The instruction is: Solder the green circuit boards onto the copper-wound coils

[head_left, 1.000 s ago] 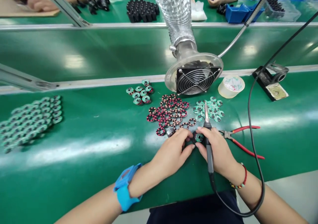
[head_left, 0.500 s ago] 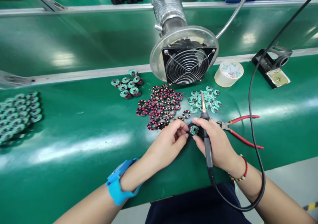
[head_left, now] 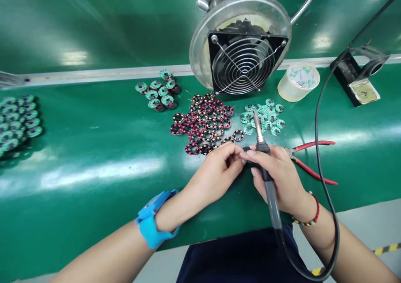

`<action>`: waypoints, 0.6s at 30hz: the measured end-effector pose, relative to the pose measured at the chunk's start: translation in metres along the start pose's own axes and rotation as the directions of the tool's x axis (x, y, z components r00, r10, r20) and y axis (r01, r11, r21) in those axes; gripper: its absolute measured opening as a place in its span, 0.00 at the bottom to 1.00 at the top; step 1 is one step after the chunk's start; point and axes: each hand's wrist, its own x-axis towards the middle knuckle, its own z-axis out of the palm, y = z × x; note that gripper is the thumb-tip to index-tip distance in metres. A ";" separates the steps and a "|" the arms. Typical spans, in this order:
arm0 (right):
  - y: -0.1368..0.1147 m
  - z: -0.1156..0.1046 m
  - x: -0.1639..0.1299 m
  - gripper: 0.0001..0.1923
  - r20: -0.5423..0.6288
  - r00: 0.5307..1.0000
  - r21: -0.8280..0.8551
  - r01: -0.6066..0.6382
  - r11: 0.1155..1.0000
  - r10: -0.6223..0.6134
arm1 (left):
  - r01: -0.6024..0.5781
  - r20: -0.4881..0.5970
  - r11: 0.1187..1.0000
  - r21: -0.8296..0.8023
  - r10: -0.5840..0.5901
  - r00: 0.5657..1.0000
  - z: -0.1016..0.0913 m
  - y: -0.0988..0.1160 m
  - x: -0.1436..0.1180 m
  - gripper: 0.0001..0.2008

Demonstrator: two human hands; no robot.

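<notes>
My right hand [head_left: 278,176] is closed around a soldering iron [head_left: 273,203], whose metal tip points up and away from me over small round green circuit boards [head_left: 266,116]. My left hand [head_left: 224,168] has its thumb and fingers pinched together at a small dark motor stator [head_left: 248,152]. Fingers of both hands meet at this stator and cover most of it, including its green top. Just beyond the left hand lies a group of ring-shaped stators [head_left: 206,126] with red or copper windings.
Red-handled pliers [head_left: 315,174] lie right of my right hand. A fume extractor fan [head_left: 244,65] hangs above the bench. Behind are a tape roll [head_left: 297,84] and an iron stand [head_left: 357,76]. Board-topped stators [head_left: 156,93] stand at back left, more [head_left: 19,120] at far left.
The view has shifted downward and closer to the bench. My fingers have drawn together over the stator, hiding its green board, which showed before. The soldering iron stays in my right hand.
</notes>
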 end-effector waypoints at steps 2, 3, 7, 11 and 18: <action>0.001 -0.001 0.000 0.22 -0.031 1.000 -0.028 0.000 1.000 -0.001 | 0.030 -0.006 1.000 0.002 -0.030 1.000 0.000 0.000 0.000 0.05; 0.001 -0.001 0.000 0.22 -0.040 0.999 -0.039 -0.002 0.999 0.000 | 0.039 -0.013 0.999 0.011 -0.038 0.999 -0.001 -0.001 -0.001 0.05; 0.000 -0.003 0.002 0.21 -0.041 0.999 -0.034 -0.009 0.999 0.007 | 0.019 -0.058 0.996 0.082 -0.015 0.998 -0.001 -0.002 -0.001 0.06; -0.002 -0.006 0.002 0.21 -0.088 0.993 0.025 -0.070 0.997 0.072 | -0.019 -0.077 0.985 0.169 0.033 0.996 -0.001 -0.002 -0.001 0.07; -0.002 -0.010 -0.001 0.24 -0.255 0.959 0.165 -0.086 0.983 0.127 | -0.024 -0.091 0.973 0.228 0.045 0.995 -0.001 0.000 -0.003 0.06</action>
